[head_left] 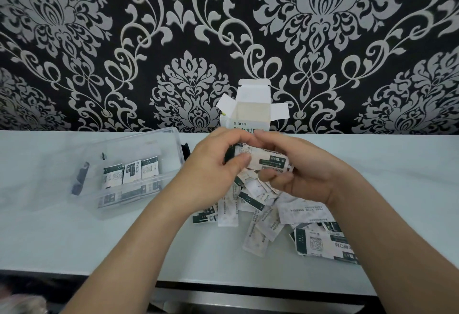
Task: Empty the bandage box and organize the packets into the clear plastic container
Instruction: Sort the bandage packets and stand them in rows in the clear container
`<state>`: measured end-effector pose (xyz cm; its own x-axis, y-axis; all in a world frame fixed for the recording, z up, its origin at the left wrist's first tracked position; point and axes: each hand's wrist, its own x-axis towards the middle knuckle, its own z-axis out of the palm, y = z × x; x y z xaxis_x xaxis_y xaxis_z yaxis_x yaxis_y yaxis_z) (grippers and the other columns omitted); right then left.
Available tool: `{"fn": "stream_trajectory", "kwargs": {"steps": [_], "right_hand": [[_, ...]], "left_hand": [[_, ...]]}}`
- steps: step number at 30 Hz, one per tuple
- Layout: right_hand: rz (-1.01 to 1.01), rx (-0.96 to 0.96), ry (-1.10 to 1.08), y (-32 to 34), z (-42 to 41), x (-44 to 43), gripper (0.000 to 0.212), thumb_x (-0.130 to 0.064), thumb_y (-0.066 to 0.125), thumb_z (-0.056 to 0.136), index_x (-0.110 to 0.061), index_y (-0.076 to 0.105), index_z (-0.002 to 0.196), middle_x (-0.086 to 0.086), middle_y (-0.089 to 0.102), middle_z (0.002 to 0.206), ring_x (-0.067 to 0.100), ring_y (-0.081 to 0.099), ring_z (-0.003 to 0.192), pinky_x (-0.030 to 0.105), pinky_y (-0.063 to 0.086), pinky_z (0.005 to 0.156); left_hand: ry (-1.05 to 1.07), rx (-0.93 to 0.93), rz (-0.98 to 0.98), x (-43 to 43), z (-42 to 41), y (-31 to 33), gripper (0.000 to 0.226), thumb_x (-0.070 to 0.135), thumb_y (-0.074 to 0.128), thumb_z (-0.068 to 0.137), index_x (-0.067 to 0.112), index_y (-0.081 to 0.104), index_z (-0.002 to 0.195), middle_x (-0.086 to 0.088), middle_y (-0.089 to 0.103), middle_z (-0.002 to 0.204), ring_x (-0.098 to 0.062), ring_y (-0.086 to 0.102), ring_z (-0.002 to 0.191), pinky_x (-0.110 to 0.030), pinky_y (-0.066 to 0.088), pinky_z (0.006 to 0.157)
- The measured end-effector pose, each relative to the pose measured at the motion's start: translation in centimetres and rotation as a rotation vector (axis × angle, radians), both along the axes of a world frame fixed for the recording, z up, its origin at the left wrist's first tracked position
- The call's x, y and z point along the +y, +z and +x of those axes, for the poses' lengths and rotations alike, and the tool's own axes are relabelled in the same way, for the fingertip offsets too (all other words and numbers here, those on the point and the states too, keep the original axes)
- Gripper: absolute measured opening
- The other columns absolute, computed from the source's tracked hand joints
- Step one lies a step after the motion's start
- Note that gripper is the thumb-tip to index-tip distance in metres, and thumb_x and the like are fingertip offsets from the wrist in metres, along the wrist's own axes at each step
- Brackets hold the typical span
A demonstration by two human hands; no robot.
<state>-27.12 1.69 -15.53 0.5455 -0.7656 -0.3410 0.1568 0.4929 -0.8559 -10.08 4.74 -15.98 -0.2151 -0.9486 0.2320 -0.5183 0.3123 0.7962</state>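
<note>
The bandage box (250, 115) stands upright at the back of the table (74, 239), against the patterned wall (99, 40), with its top flaps spread open. From here I see it just behind both hands, whose fingertips cover part of its printed front. I cannot tell whether anything is left inside it.

The left hand (213, 169) and the right hand (300, 174) meet above the middle of the table and grip a small stack of packets (267, 162) between them. The left thumb lies across the near face of the stack and its fingers curl over the top. The right hand's fingers curl round the other end from above and below. The stack lies crosswise, held off the table.

Below the hands and spreading toward the right, a loose pile (263, 216) of packets lies on the table. Some are face up and some face down, overlapping at all angles.

The clear container (149, 137) sits on the table to the left of the left hand, near its wrist but apart from it. Inside, about the middle, I see a row of packets (130, 173) standing on edge side by side. A dark latch (79, 182) shows at the container's left end.
</note>
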Motion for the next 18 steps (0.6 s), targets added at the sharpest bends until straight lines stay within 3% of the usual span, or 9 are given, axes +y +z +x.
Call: {"fn": "stream_trajectory", "kwargs": {"steps": [3,5,8,10,14,18], "right_hand": [[0.0,0.024,-0.115,0.0,0.5,0.3,0.025,-0.028,0.059,0.093,-0.005,0.067,0.099,0.013,0.069,0.083,0.023,0.069,0.07,0.022,0.056,0.049],[0.026,0.027,-0.19,-0.3,0.8,0.3,0.025,-0.029,0.06,0.093,-0.004,0.065,0.094,0.012,0.069,0.077,0.021,0.068,0.067,0.029,0.06,0.058],[0.053,0.019,-0.305,-0.5,1.2,0.2,0.029,-0.036,0.056,0.095,-0.008,0.062,0.093,0.011,0.068,0.076,0.021,0.066,0.07,0.034,0.058,0.066],[0.051,-0.021,-0.358,-0.7,1.7,0.3,0.032,-0.036,0.052,0.097,-0.007,0.064,0.094,0.01,0.07,0.076,0.021,0.067,0.069,0.035,0.057,0.066],[-0.001,-0.043,-0.419,-0.9,2.4,0.5,0.028,-0.03,0.05,0.098,-0.008,0.065,0.097,0.011,0.071,0.079,0.023,0.068,0.071,0.038,0.055,0.07],[-0.117,0.075,-0.43,-0.7,2.0,0.5,0.02,-0.022,0.05,0.097,-0.008,0.063,0.093,0.009,0.065,0.08,0.019,0.058,0.073,0.032,0.049,0.065]], "left_hand": [[-0.025,-0.025,0.012,0.1,-0.3,-0.3,0.025,0.013,0.057,0.094,0.035,0.063,0.104,0.012,0.063,0.099,-0.008,0.059,0.087,-0.041,0.053,0.082],[0.03,-0.034,0.003,-0.1,-0.4,-0.7,0.027,0.011,0.057,0.093,0.034,0.065,0.104,0.012,0.065,0.093,-0.009,0.061,0.08,-0.042,0.055,0.079],[0.095,0.05,-0.004,-0.3,-0.4,-0.8,0.026,0.01,0.057,0.094,0.031,0.066,0.105,0.006,0.067,0.091,-0.009,0.065,0.073,-0.04,0.058,0.074],[0.067,0.057,-0.016,0.0,-1.0,-0.8,0.027,0.012,0.056,0.094,0.032,0.066,0.11,0.006,0.065,0.099,-0.006,0.064,0.077,-0.033,0.058,0.073],[0.058,-0.032,-0.097,0.4,-2.1,-1.0,0.035,0.016,0.061,0.091,0.033,0.064,0.121,0.015,0.06,0.113,0.001,0.057,0.101,-0.023,0.049,0.09],[0.129,0.023,-0.06,0.2,-1.7,-0.8,0.035,0.012,0.061,0.091,0.036,0.066,0.116,0.017,0.06,0.102,0.001,0.059,0.073,-0.012,0.046,0.068]]}}
